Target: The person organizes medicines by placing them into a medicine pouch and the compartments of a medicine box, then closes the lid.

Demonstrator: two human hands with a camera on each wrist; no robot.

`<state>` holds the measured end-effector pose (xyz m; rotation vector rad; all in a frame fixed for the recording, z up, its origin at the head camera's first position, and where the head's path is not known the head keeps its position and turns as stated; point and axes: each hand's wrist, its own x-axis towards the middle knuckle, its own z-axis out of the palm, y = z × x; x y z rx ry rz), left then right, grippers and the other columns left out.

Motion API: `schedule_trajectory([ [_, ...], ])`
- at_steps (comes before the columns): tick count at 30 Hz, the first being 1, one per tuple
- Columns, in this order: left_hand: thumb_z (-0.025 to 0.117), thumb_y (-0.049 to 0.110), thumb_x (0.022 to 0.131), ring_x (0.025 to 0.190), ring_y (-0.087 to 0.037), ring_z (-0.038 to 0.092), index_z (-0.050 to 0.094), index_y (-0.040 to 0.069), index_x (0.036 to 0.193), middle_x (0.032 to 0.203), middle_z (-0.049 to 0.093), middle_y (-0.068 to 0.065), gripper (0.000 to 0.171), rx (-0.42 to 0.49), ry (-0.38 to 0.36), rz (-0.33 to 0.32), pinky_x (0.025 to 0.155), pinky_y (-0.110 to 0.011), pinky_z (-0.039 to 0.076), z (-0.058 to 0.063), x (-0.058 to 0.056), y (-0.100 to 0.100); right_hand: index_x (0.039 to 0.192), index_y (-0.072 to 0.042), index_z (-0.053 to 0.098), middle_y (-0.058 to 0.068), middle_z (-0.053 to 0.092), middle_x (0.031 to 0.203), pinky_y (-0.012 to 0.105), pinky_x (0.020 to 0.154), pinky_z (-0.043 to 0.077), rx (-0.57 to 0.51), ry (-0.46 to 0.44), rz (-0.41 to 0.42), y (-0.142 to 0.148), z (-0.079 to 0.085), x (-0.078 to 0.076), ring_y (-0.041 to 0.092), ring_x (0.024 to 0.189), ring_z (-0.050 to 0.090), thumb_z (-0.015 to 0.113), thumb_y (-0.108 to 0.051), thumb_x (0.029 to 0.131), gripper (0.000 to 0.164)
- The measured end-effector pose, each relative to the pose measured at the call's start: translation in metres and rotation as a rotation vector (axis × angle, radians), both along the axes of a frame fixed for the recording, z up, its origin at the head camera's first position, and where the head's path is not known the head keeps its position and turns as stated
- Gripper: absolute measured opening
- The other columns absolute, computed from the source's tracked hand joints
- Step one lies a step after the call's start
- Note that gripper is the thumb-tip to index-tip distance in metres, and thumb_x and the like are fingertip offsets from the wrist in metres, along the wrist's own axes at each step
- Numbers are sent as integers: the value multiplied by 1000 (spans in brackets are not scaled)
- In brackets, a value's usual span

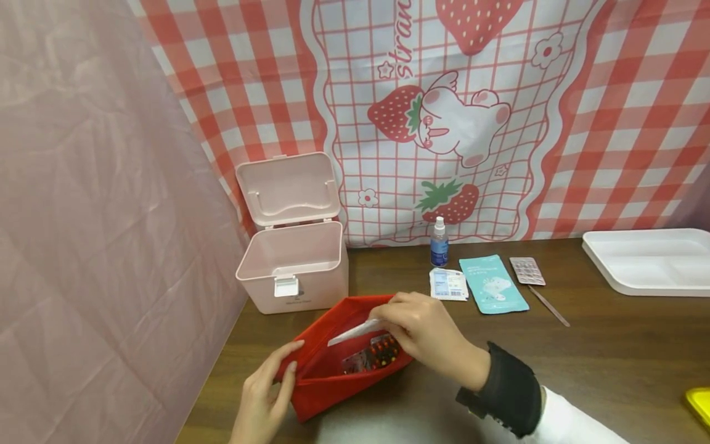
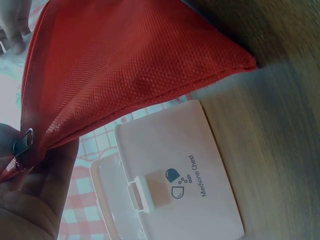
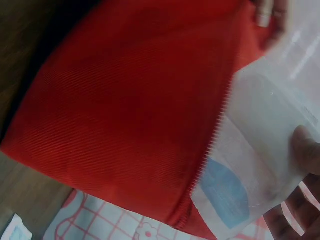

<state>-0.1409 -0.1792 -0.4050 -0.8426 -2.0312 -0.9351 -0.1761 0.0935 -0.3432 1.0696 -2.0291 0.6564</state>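
Note:
A red zip pouch [image 1: 341, 394] stands with its mouth spread wide on the table. Its left corner, beside the zip pull [image 2: 23, 142], is gripped by my left hand [image 1: 266, 390] between thumb and fingers. My right hand [image 1: 427, 330] pinches a flat white packet [image 1: 355, 333] at the pouch's opening. In the right wrist view the packet looks partly see-through, with a blue patch, and the zip edge overlaps part of it. Inside the pouch lie blister packs of capsules [image 1: 384, 351], dark with red and yellow spots.
Behind the pouch stands a pink medicine chest [image 1: 316, 290], lid raised. Farther right are a spray bottle [image 1: 439, 246], a white packet [image 1: 449, 285], a turquoise pouch [image 1: 493, 285], a pill blister [image 1: 527, 271], tweezers [image 1: 549, 306] and a white tray [image 1: 621, 280]. A yellow object [image 1: 700, 401] shows at the right edge.

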Motion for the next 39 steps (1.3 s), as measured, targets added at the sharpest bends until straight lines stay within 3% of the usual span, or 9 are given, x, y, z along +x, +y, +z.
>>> schedule_trajectory([
  [7, 55, -3, 86, 95, -8, 62, 59, -2, 114, 107, 65, -10, 28, 9, 25, -15, 75, -10, 49, -1, -1, -1, 82, -17, 67, -8, 65, 72, 20, 57, 44, 135, 71, -24, -13, -14, -9, 5, 65, 57, 70, -3, 71, 18],
  [13, 55, -2, 87, 94, -9, 62, 59, 0, 115, 107, 66, -8, 28, -2, 18, -6, 76, -10, 48, -2, -1, -1, 83, -18, 67, -8, 65, 72, 20, 58, 44, 201, 28, -46, -20, -18, -14, 6, 66, 58, 69, -6, 75, 15],
  [21, 55, -1, 87, 96, -8, 62, 59, 1, 115, 107, 66, -8, 28, -6, 18, -6, 79, -10, 48, -3, -1, -1, 84, -20, 65, -8, 65, 70, 21, 59, 48, 315, -149, -66, -28, -17, -19, 5, 64, 59, 68, -13, 80, 9],
  [28, 57, -3, 85, 101, -8, 60, 59, 1, 115, 108, 66, -9, 30, -4, 10, -15, 83, -11, 47, -3, 0, 0, 88, -17, 57, -6, 63, 74, 19, 55, 44, 471, -355, -76, -35, -16, -21, 5, 63, 53, 61, 1, 76, 22],
  [34, 58, -4, 85, 101, -7, 60, 59, 2, 115, 108, 66, -8, 31, -8, 6, -5, 83, -10, 46, -3, 0, 0, 86, -16, 56, -6, 60, 72, 19, 53, 41, 539, -456, -42, -41, -11, -22, 6, 60, 49, 59, 1, 78, 19],
  [39, 57, -2, 86, 101, -6, 60, 59, 2, 115, 107, 66, -7, 29, -6, 14, -3, 84, -10, 46, -3, 0, 0, 83, -15, 57, -5, 57, 64, 19, 50, 40, 571, -475, -13, -44, -9, -25, 5, 56, 49, 59, -13, 87, 4],
])
